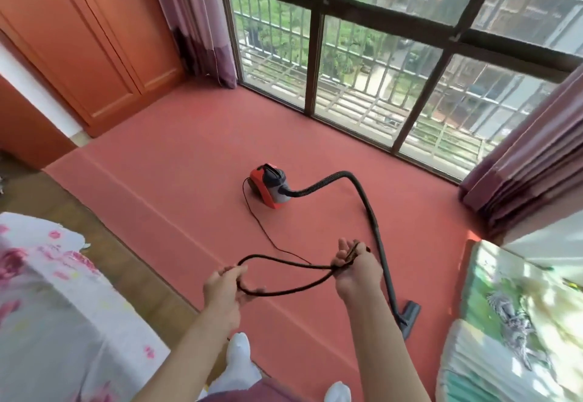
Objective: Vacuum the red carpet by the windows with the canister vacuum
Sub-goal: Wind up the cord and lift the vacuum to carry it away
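left hand grips cord loop | right hand holds bunched cord | vacuum sits on red carpet near windows, hose trailing

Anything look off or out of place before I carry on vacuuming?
Nothing damaged or spilled. The nozzle lies unattended on the red carpet, while the left hand and right hand hold loops of the power cord trailing from the canister vacuum.

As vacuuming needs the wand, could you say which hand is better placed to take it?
Right: the right hand sits beside the wand lying on that side; the left hand is farther. Both grip the cord.
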`<state>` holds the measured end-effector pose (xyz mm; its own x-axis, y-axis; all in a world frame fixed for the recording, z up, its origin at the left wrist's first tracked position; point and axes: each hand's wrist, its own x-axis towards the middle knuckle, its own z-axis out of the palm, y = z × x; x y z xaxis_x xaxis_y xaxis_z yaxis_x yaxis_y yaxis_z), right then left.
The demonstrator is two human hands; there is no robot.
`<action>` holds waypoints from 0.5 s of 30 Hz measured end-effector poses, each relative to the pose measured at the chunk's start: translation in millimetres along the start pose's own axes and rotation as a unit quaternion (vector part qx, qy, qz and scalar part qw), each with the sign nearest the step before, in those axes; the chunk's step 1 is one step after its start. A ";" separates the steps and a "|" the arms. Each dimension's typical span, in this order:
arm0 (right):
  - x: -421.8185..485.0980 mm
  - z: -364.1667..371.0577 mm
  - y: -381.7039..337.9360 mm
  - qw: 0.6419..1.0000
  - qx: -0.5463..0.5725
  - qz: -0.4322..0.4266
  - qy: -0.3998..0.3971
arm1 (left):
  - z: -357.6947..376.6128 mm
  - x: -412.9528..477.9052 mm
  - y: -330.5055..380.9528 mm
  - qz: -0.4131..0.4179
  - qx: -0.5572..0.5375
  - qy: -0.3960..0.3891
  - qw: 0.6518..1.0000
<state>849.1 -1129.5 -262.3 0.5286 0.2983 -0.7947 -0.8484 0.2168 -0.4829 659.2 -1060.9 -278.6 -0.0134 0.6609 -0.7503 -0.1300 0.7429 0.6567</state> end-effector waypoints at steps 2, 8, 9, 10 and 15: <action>-8.5 23.9 13.1 0.995 -0.087 -0.036 -0.038 | -8.5 31.3 -0.6 -0.106 -0.042 -0.037 0.993; -48.4 93.9 34.4 0.941 -0.278 -0.149 -0.119 | 11.7 85.2 20.4 -0.177 -0.144 -0.097 0.969; -55.7 104.3 36.1 0.929 -0.304 -0.165 -0.132 | 18.7 91.2 27.7 -0.189 -0.161 -0.105 0.963; -61.0 113.3 38.2 0.914 -0.332 -0.183 -0.146 | 25.8 97.4 36.1 -0.202 -0.175 -0.118 0.956; -86.3 152.5 47.3 0.861 -0.400 -0.280 -0.144 | 62.0 115.3 85.9 -0.259 -0.269 -0.256 0.892</action>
<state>767.7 -1003.2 -160.6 0.7481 0.5981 -0.2875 -0.1457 -0.2746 -0.9505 707.9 -914.2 -304.0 0.6224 0.3090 -0.7191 -0.4466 0.8948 -0.0020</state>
